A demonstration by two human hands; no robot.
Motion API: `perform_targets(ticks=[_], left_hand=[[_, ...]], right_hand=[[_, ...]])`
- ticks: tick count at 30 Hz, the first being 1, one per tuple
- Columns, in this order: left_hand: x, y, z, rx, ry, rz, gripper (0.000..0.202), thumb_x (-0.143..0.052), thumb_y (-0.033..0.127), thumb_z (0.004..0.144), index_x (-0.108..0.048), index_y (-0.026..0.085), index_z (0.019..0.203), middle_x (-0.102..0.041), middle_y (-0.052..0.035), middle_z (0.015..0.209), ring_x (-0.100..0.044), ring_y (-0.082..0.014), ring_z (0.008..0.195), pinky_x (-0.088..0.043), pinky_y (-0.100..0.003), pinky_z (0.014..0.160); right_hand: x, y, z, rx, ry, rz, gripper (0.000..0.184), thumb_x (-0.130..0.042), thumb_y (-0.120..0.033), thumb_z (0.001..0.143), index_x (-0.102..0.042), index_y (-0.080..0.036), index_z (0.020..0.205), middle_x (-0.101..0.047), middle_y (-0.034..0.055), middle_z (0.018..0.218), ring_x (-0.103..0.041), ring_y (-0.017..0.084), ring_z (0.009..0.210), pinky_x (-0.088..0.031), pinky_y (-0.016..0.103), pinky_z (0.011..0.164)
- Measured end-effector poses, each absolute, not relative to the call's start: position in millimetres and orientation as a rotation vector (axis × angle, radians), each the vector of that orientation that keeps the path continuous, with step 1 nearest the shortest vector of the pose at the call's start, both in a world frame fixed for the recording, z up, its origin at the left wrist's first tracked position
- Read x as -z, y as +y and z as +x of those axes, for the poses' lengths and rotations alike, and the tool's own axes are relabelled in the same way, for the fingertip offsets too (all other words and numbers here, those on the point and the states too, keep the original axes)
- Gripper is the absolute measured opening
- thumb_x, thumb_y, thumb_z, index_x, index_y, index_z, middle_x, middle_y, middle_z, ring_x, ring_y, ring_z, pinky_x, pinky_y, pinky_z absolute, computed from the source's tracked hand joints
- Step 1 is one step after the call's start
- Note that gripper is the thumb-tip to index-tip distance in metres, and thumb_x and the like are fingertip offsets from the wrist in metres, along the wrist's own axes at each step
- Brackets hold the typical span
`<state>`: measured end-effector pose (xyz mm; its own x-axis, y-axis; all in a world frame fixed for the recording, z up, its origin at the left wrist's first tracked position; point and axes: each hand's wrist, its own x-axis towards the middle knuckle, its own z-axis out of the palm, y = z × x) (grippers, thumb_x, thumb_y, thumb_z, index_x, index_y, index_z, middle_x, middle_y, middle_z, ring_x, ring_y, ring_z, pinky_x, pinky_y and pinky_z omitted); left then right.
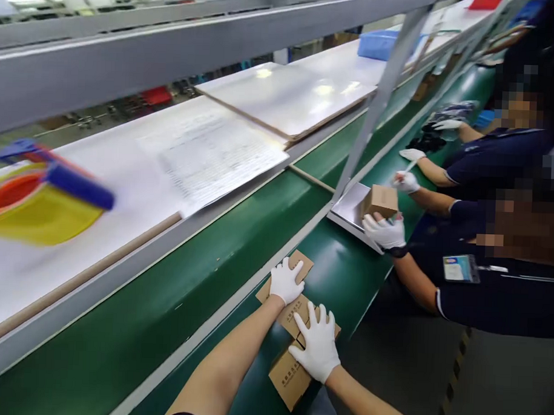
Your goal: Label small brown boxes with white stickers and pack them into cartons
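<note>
Small brown cardboard boxes with dark printing lie close together on the green work surface in front of me. My left hand (pixel 287 282), in a white glove, rests on the far cardboard piece (pixel 301 264) with its thumb spread from the fingers. My right hand (pixel 317 345), also gloved in white, lies with fingers spread over the nearer boxes and covers part of them. A printed box (pixel 290 374) shows below its left side, and another printed panel (pixel 291 314) shows between my two hands.
A metal tray (pixel 349 211) stands ahead on the green surface (pixel 342 270). Beside it, a co-worker's gloved hands hold a carton (pixel 381 200). A slanted metal post (pixel 376 102) rises near the tray. Printed sheets (pixel 219 154) and a yellow tape dispenser (pixel 45 214) occupy the white shelf.
</note>
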<state>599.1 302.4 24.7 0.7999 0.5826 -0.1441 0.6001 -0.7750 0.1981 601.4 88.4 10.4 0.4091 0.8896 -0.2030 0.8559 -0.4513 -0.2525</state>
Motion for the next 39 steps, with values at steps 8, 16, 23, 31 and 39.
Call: perform_targets(ticks=[8,16,23,31,39], left_hand=[[-33.4,255.6,382.5,0.078,1.002,2.603,0.072,-0.070,0.051,0.084,-0.050,0.039,0.153,-0.040,-0.0166,0.156,-0.045,-0.0411,0.133,-0.037,-0.054,0.104],[-36.8,218.3,242.3,0.031,0.998,2.567,0.070,-0.067,0.060,0.086,-0.053,0.038,0.151,-0.038,-0.0147,0.160,-0.048,-0.0377,0.132,-0.035,-0.054,0.110],[-55.0,180.1,121.6,-0.523,1.660,1.968,0.051,-0.071,0.052,0.087,-0.069,0.032,0.134,-0.063,-0.0075,0.142,-0.051,-0.0296,0.134,-0.035,-0.044,0.117],[-48.4,129.1,-73.7,-0.635,2.245,1.038,0.046,-0.057,0.041,0.096,-0.067,0.008,0.127,-0.075,-0.0235,0.113,-0.069,-0.0353,0.108,-0.054,-0.048,0.090],[-101.8,109.8,-69.9,-0.956,1.885,1.116,0.025,-0.060,0.029,0.094,-0.079,0.016,0.104,-0.078,-0.0141,0.113,-0.072,-0.0282,0.106,-0.056,-0.042,0.097]], right_hand=[[-2.0,42.1,397.8,-0.409,-1.746,-2.539,0.076,-0.072,-0.062,0.077,-0.058,-0.038,0.148,-0.044,0.0144,0.162,-0.032,0.058,0.144,-0.010,0.074,0.115],[4.0,4.7,265.4,-0.209,-1.904,-2.461,0.068,-0.058,-0.062,0.088,-0.060,-0.028,0.147,-0.038,0.0227,0.162,-0.032,0.056,0.143,-0.023,0.075,0.107],[2.4,-21.0,296.8,-0.341,-1.902,-2.258,0.081,-0.027,-0.062,0.098,-0.056,-0.002,0.143,-0.046,0.0339,0.149,-0.047,0.049,0.135,-0.042,0.063,0.105],[-9.8,-51.1,340.7,-0.685,-1.717,-2.249,0.077,-0.034,-0.073,0.090,-0.068,-0.013,0.126,-0.059,0.0251,0.142,-0.052,0.047,0.136,-0.045,0.063,0.110],[-99.6,8.2,280.2,-1.067,-1.701,-1.930,0.071,-0.041,-0.066,0.097,-0.059,-0.016,0.143,-0.059,0.0160,0.148,-0.053,0.036,0.140,-0.044,0.053,0.119]])
